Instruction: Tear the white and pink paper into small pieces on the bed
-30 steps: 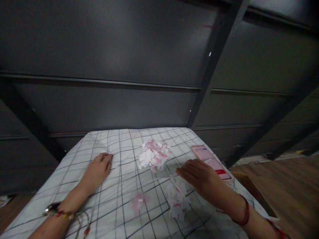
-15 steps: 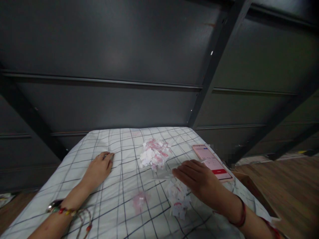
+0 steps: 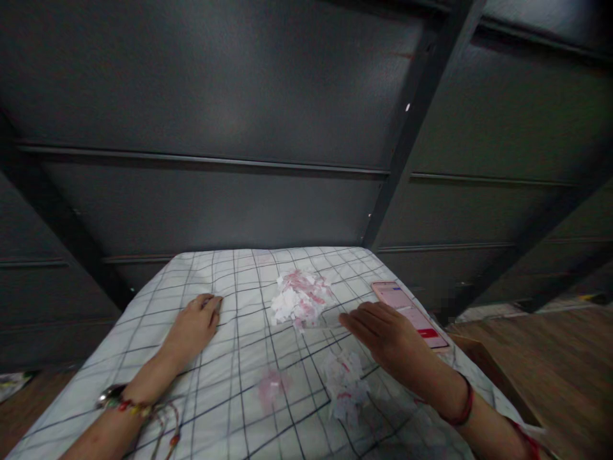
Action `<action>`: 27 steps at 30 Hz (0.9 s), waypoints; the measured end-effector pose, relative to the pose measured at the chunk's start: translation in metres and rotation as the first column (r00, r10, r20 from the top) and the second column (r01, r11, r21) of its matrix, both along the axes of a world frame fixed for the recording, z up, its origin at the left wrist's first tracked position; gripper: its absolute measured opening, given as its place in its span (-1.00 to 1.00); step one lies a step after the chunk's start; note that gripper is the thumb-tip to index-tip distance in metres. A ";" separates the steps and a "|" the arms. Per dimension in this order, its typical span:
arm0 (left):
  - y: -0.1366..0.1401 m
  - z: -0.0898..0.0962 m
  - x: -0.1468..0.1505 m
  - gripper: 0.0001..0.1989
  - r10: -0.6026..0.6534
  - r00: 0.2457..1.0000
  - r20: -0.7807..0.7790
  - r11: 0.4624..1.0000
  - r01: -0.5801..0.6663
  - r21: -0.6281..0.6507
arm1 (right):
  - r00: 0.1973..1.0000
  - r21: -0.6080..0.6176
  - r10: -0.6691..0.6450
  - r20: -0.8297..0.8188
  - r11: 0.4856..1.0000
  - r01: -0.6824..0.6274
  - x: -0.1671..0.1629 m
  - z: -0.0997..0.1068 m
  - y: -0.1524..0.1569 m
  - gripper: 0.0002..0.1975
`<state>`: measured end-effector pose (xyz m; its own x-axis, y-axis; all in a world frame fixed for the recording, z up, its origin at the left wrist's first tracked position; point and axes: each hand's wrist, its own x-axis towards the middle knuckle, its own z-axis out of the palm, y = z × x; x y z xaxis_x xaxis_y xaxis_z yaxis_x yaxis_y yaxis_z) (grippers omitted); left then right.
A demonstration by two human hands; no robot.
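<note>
My left hand [image 3: 197,322] rests palm down on a white checked cloth [image 3: 230,396], its fingers loosely bent and nothing visible in them. My right hand [image 3: 383,329] hovers over the cloth's right side with fingers pressed together. A faint, see-through strip like clear plastic film [image 3: 325,327] runs left from its fingertips; its full outline is hard to see. Just beyond, a heap of torn white and pink paper scraps [image 3: 301,299] lies mid-cloth. Below the right hand is a smaller, hazy cluster of paper scraps [image 3: 345,386]. A blurred pink patch [image 3: 272,387] lies left of that cluster.
A phone in a pink case [image 3: 412,316] lies at the cloth's right edge, screen lit, partly behind my right hand. A dark panelled wall [image 3: 230,204] rises behind the surface. A brown box [image 3: 493,377] stands lower right, over a wooden floor [image 3: 565,345].
My right hand has shifted slightly right, and the clear strip at its fingertips looks thinner and higher. The left hand stays resting on the cloth. The view has moved slightly.
</note>
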<state>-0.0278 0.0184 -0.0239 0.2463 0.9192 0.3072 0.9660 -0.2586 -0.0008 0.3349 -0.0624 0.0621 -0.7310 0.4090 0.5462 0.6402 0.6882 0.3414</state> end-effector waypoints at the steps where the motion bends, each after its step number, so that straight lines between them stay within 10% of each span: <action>1: 0.000 0.000 0.000 -0.60 -0.004 1.000 -0.001 1.000 0.004 0.001 | 1.000 0.005 -0.004 0.005 1.000 0.004 0.000 -0.001 0.001 -0.79; 27: 0.000 0.000 0.000 -0.61 0.010 0.999 0.034 1.000 -0.011 0.020 | 1.000 0.051 0.016 -0.016 0.999 -0.015 -0.008 -0.003 0.009 -0.81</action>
